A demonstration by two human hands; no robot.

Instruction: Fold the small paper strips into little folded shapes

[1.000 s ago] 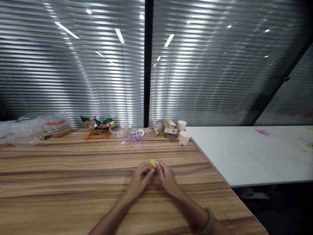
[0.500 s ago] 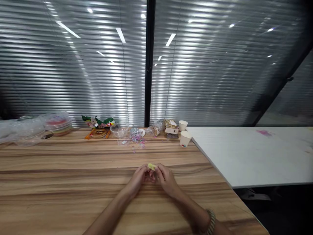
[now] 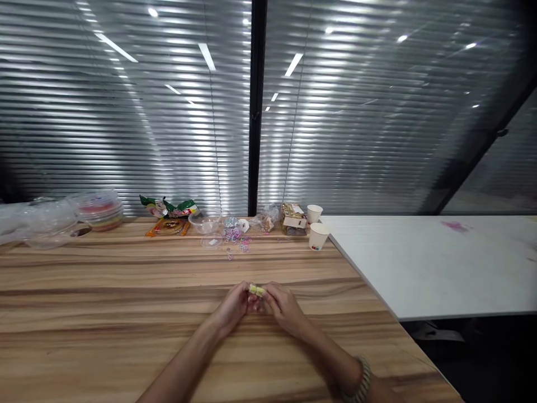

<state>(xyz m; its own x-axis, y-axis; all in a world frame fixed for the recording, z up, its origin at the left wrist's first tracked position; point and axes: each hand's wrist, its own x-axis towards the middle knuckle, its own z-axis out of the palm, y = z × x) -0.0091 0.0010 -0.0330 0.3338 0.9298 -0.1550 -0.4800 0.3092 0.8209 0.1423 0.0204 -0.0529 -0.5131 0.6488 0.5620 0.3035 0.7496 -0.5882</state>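
Small pale-yellow piece (image 3: 256, 290) sits above near part of brown wood-grain tabletop (image 3: 126, 324), left hand (image 3: 233, 307) and right hand (image 3: 284, 307) each with fingers nearly closed on one end, likely to steady it, white paper cups (image 3: 319, 236) and clear plastic bowl (image 3: 205, 224) at far side.

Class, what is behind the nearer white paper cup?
Behind the nearer white paper cup stands another white paper cup; the nearer one's rim covers part of its base.
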